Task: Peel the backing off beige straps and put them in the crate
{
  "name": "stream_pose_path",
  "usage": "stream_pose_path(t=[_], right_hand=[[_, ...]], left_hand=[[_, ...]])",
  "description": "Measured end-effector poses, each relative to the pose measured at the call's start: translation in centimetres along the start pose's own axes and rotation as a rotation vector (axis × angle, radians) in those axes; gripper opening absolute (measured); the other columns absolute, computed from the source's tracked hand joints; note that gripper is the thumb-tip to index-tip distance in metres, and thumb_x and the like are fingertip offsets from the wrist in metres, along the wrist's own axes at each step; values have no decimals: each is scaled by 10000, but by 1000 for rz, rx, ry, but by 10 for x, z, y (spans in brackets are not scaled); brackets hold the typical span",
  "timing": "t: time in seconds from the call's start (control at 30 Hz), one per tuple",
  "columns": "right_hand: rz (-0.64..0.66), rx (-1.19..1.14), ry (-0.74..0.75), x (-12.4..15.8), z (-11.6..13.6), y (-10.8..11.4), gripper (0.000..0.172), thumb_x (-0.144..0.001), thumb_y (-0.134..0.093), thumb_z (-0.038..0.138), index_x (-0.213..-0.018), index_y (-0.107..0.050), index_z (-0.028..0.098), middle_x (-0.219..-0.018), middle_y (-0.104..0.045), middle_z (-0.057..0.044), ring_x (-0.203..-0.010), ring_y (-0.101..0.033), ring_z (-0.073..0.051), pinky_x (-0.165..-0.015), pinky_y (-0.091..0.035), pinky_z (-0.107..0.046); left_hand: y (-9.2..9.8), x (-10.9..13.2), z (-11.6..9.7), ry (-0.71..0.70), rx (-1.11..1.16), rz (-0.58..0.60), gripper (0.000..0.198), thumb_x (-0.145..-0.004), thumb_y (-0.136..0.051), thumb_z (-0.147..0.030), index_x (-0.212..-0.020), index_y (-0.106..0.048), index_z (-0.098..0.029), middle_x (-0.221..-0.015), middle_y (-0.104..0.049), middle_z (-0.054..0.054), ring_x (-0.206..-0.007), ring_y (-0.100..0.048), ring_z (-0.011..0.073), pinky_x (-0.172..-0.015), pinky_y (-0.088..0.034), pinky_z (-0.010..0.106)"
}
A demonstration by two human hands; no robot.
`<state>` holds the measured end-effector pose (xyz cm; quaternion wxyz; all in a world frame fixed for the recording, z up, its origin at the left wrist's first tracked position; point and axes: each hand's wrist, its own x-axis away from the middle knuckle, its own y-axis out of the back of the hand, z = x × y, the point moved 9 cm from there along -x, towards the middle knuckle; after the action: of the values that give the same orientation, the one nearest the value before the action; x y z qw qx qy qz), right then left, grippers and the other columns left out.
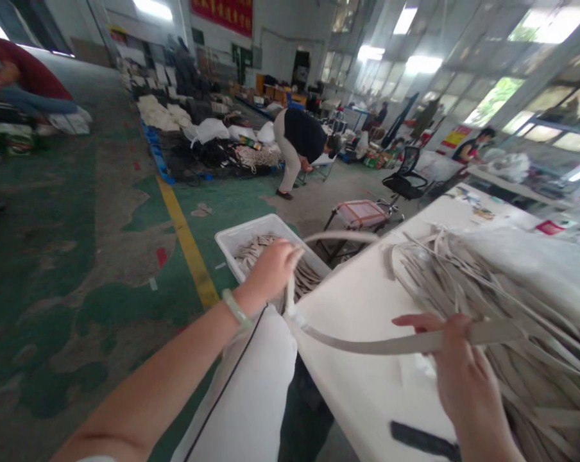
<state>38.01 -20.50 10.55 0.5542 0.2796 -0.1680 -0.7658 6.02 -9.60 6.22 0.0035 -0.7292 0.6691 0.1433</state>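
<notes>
My left hand [273, 264], with a pale bangle at the wrist, is closed on a light beige strap above a white bin [230, 253] of similar straps. The strap [367, 347] sags over the white table [357, 314] to my right hand [458, 353], which pinches it between thumb and fingers, the index finger pointing left. Another stretch of strap arches from my left hand towards the table. Under and beyond my right hand lies a large heap of beige straps [540, 359] on the table.
A dark flat object [422, 441] lies at the table's near edge. Clear plastic [535, 256] covers part of the heap. A pink-topped stool [362, 213] and a black chair [408, 179] stand beyond the table. One person [302, 135] bends over ahead; another [34, 77] crouches far left.
</notes>
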Motion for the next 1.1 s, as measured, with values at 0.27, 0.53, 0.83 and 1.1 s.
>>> stream_pose_path(t=[0.27,0.53,0.83,1.1], right_hand=[[375,-539,-395,0,-34,-130,441,-769,-702,564,-913,-683,148,-725,-681,-65,-516,-518,-102,-448,-381,-214],[313,-497,-676,-38,-72,-181,464,-740,-725,312,-1144,-554,162,-727,-733,-79,-577,-685,-166,-582,-555,-276],[-85,446,-184,29,-160,37,327,-755,-538,370,-975,-682,175,-872,-710,-115,-760,-676,-256,-691,-546,-399],[-100,531,-81,71,-191,64,397,-806,-521,334,-1117,-660,129,-1082,-656,-157,-998,-610,-294,-911,-471,-441]], left_hand=[[89,-61,191,605,543,-362,200,-914,-603,-242,-776,-606,-96,-659,-570,8,-477,-446,53,-440,-397,166],[81,-148,194,630,626,-495,188,-957,-537,-302,-935,-571,-119,-778,-564,1,-615,-546,86,-555,-501,211],[-25,-80,110,492,415,141,191,-699,-769,-198,-842,-674,-113,-793,-676,74,-667,-621,146,-596,-488,223],[-213,55,-31,-324,-534,1214,215,-814,-622,-268,-959,-690,-125,-956,-703,100,-877,-649,224,-767,-493,292]])
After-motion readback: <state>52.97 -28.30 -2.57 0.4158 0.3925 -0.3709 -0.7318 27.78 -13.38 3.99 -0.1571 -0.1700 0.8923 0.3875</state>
